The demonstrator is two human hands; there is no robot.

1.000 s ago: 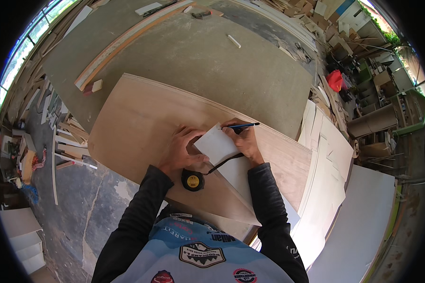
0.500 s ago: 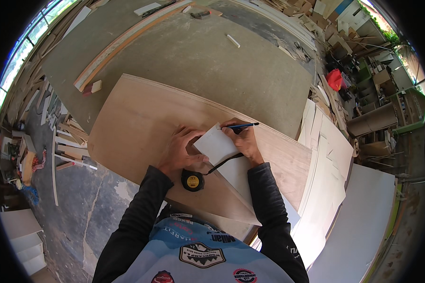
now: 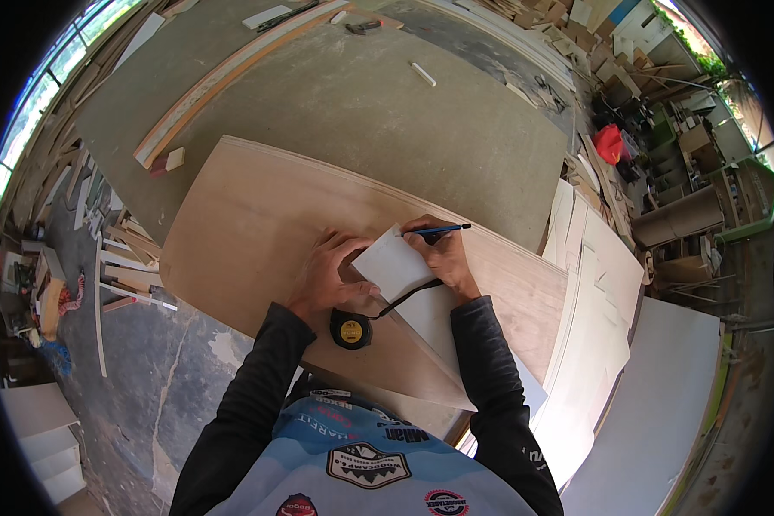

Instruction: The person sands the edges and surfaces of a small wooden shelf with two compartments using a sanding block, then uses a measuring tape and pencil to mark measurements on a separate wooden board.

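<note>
A dark blue pencil [image 3: 443, 229] is pinched in my right hand [image 3: 447, 258], near the top corner of a narrow white board [image 3: 396, 265]. This board lies aslant over a large plywood panel [image 3: 249, 215]. My left hand [image 3: 325, 271] is curved against the white board's left edge, its thumb resting on the face and holding it. Just below that hand sits a black tape measure [image 3: 351, 330] with a yellow centre. Its black strap [image 3: 408, 296] runs across the white board toward my right wrist. My right fingers hide the pencil's tip.
Beyond the panel spreads a grey-green tabletop [image 3: 361, 112] with a long wooden strip [image 3: 232, 77], a small white stick [image 3: 423, 75] and a small wood block [image 3: 175, 159]. Pale sheets [image 3: 589, 284] are stacked at the right. Offcuts [image 3: 129, 249] lie on the left floor.
</note>
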